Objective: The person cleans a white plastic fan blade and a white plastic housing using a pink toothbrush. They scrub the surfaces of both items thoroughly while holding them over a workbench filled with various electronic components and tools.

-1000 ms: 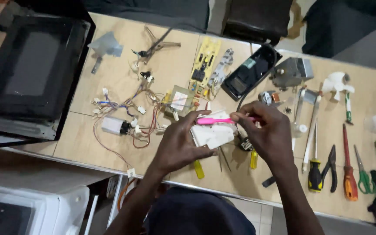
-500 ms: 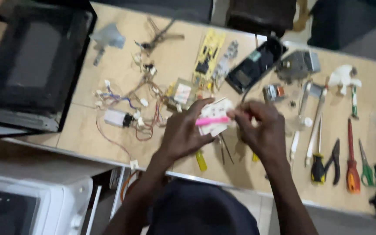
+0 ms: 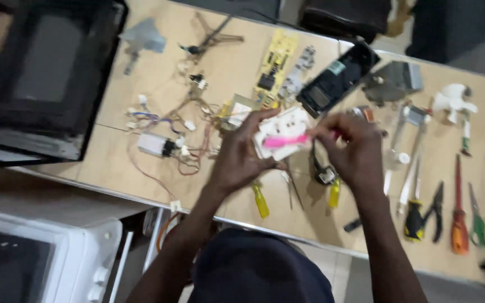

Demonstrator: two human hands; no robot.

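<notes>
My left hand (image 3: 241,158) holds a white plastic part (image 3: 283,130) up above the wooden table (image 3: 141,163). My right hand (image 3: 350,150) grips a pink-handled tool (image 3: 285,141) whose pink end lies across the face of the white part. Both hands are raised over the middle of the table, close together. Yellow-handled screwdrivers (image 3: 260,201) lie on the table under my hands.
A black appliance door (image 3: 35,78) lies at the left. Wire harness (image 3: 169,137), yellow circuit board (image 3: 273,67), black panel (image 3: 337,78) and grey metal box (image 3: 394,81) lie behind. Pliers (image 3: 434,210), orange screwdriver (image 3: 459,216) and green scissors (image 3: 477,219) sit right. A white appliance (image 3: 35,258) stands lower left.
The view shifted; both hands lifted the white part and pink tool slightly up and to the right. The white part is tilted more toward me.
</notes>
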